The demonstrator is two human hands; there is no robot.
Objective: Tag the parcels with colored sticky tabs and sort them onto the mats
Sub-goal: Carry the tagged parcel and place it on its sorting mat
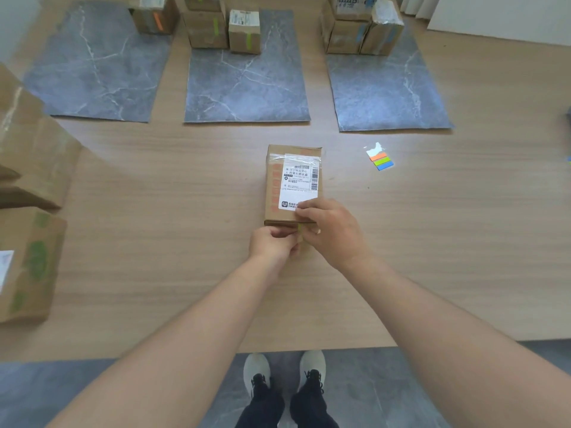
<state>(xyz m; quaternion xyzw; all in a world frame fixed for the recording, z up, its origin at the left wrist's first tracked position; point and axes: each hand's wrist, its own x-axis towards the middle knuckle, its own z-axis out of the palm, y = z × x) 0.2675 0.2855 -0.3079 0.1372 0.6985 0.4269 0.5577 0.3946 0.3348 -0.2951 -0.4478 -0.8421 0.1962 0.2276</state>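
1. Parcel (pixel 292 183) is lying on the table (pixel 154 180), short of the mats, for tagging.
2. Right hand (pixel 330 230) is grasping its near edge, steadying it.
3. Left hand (pixel 273 245) is pinching the green tab (pixel 299 230) against the near face.

Counter (pixel 154 168): pale wood grain. Mats (pixel 247 84): grey marble, white veins. Parcel (pixel 275 180): brown cardboard, red lettering down one side; label (pixel 298 186) white, black print. Green tab (pixel 299 227) on near face. Tab pad (pixel 380 160): orange, green, blue strips. Sorted parcels (pixel 244 32): orange tab left, green middle, blue right.
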